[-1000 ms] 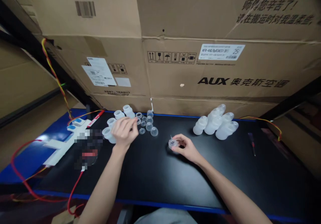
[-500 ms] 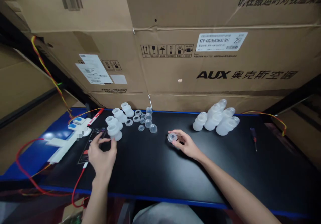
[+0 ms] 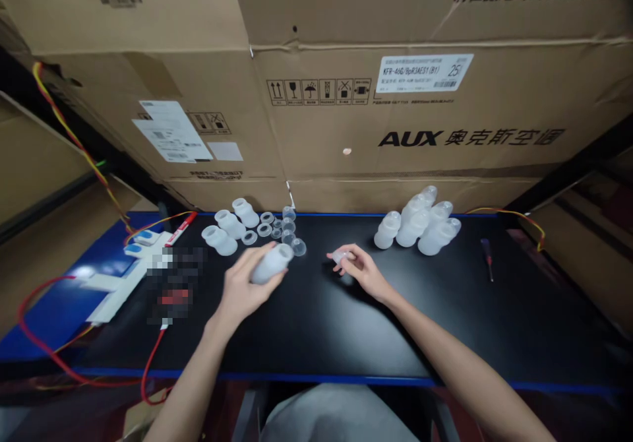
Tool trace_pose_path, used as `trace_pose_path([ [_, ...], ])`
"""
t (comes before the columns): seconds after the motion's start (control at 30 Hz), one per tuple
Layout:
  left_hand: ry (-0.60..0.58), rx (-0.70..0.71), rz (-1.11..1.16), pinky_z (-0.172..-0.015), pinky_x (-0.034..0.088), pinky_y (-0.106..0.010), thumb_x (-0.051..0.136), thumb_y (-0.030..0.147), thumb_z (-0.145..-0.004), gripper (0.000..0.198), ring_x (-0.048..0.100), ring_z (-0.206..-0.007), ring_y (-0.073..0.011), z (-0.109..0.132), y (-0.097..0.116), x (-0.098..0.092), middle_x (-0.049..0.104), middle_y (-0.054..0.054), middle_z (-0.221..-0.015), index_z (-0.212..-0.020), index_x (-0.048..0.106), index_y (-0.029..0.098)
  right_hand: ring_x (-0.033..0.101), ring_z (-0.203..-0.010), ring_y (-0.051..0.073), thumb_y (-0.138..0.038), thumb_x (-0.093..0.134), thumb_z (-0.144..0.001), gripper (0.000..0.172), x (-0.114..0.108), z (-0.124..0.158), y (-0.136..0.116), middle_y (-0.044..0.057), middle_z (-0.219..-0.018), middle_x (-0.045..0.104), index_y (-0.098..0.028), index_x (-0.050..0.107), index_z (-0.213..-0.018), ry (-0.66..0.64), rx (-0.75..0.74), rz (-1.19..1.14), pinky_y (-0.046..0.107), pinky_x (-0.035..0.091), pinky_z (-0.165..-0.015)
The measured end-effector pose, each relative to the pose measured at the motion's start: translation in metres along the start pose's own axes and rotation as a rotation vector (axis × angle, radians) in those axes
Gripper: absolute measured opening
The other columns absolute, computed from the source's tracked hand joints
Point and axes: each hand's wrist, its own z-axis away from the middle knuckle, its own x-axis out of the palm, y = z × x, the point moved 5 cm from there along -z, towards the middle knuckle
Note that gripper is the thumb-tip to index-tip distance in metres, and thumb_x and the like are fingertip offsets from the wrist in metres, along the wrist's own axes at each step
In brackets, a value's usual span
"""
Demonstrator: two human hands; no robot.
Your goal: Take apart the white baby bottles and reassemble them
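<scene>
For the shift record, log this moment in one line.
left hand: holds uncapped bottle; right hand: holds small clear part; capped bottles: rear right

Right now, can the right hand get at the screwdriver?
Probably yes: the right hand could pass in front of the dome-topped bottles to the screwdriver. Its grip holds a small clear part, though, which likely needs putting down first.

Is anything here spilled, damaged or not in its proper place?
I see no spill. A small pale spot on the carton, below the printed icons, looks odd: perhaps a hole or tear. The bottle in the left hand is tilted, but it is held. The screwdriver lies alone, right of the capped bottles.
</scene>
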Motion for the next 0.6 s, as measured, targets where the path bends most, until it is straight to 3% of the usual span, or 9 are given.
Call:
trace_pose_path([
  [0.1, -0.212, -0.020, 0.223, -0.088, 0.060, -0.029, 0.091, 0.043, -0.083, 0.052, 0.079, -0.097, -0.0206, -0.005, 0.024, 0.044, 0.081, -0.005, -0.116, -0.128, 0.072, 0.024, 0.072, -0.094, 0.021, -0.061, 0.074, -0.100, 0.045, 0.004, 0.002, -0.011, 0.014, -0.128, 0.076, -0.023, 0.061, -0.122, 0.059, -0.033, -0.019, 0.036, 0.058, -0.083],
  [0.23, -0.297, -0.064, 0.463, -0.088, 0.060, -0.031, 0.090, 0.043, -0.082, 0.049, 0.078, -0.094, -0.0208, -0.012, 0.042, 0.084, 0.081, -0.007, -0.113, -0.123, 0.075, 0.020, 0.069, -0.091, 0.020, -0.062, 0.068, -0.103, 0.045, 0.004, 0.007, -0.018, 0.010, -0.122, 0.074, -0.023, 0.063, -0.126, 0.081, -0.123, 0.087, 0.035, 0.058, -0.087],
  [0.37, -0.376, -0.241, 0.695, -0.082, 0.060, -0.030, 0.088, 0.044, -0.082, 0.049, 0.076, -0.089, -0.0214, -0.016, 0.039, 0.103, 0.081, -0.010, -0.109, -0.120, 0.079, 0.015, 0.070, -0.106, 0.023, -0.056, 0.068, -0.105, 0.046, -0.004, 0.009, -0.021, 0.011, -0.126, 0.071, -0.023, 0.062, -0.136, 0.081, -0.186, 0.262, 0.037, 0.058, -0.096],
  [0.5, -0.578, -0.545, 1.025, -0.059, 0.053, -0.025, 0.086, 0.054, -0.081, 0.063, 0.070, -0.064, -0.0179, -0.002, 0.029, 0.121, 0.078, -0.010, -0.083, -0.122, 0.078, 0.008, 0.068, -0.127, 0.029, -0.052, 0.066, -0.107, 0.047, 0.001, 0.012, -0.031, 0.014, -0.137, 0.071, -0.023, 0.060, -0.143, -0.015, -0.196, 0.313, 0.044, 0.052, -0.112],
  [0.6, -0.669, -0.652, 1.211, -0.051, 0.049, -0.024, 0.086, 0.060, -0.079, 0.069, 0.066, -0.056, -0.0178, 0.009, 0.026, 0.127, 0.074, -0.010, -0.073, -0.120, 0.078, 0.005, 0.068, -0.128, 0.030, -0.054, 0.066, -0.106, 0.047, 0.008, 0.014, -0.041, 0.014, -0.136, 0.072, -0.025, 0.062, -0.143, -0.046, -0.206, 0.379, 0.047, 0.052, -0.113],
])
